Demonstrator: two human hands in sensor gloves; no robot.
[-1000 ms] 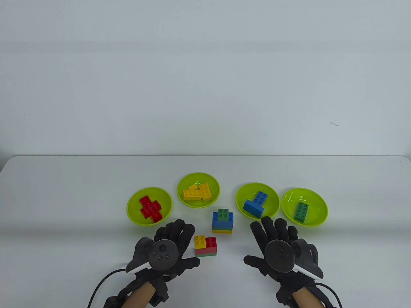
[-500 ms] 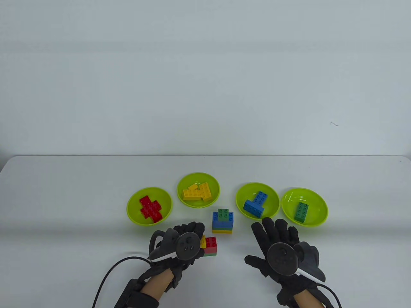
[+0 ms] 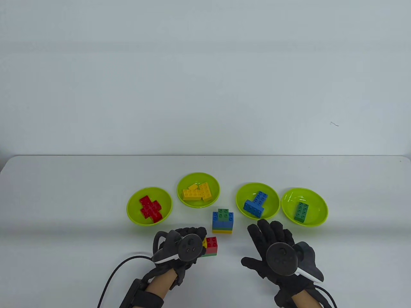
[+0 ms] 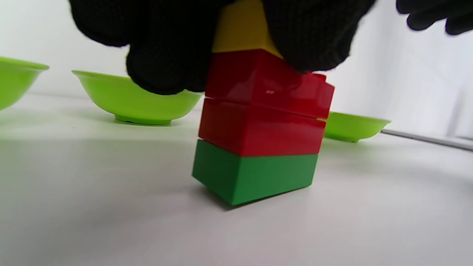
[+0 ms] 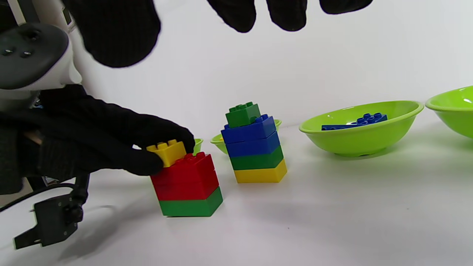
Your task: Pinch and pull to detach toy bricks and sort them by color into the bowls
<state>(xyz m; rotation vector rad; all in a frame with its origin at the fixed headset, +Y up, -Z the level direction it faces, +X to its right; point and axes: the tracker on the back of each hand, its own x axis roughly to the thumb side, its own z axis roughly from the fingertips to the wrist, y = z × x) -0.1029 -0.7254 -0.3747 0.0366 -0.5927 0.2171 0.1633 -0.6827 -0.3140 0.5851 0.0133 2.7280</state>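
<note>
Left hand [image 3: 183, 245] pinches the yellow brick [image 5: 167, 152] atop the near stack [image 5: 186, 184] (2 red layers on green), standing on the bench [image 3: 64, 199] in front of the bowls. Bricks look light, rigid, glossy — prob. slippery, studs grip tight, so hold the side walls & brace the base. Right hand [image 3: 276, 247] hovers spread, holding nothing. Second stack [image 3: 222, 220] stands just behind; yellow bowl [image 3: 214, 183] beyond it.

Yellow brick [image 5: 168, 152] atop a red-red-green stack [image 5: 187, 186], upright beside a green-blue-blue-green-yellow tower [image 5: 254, 144].
</note>
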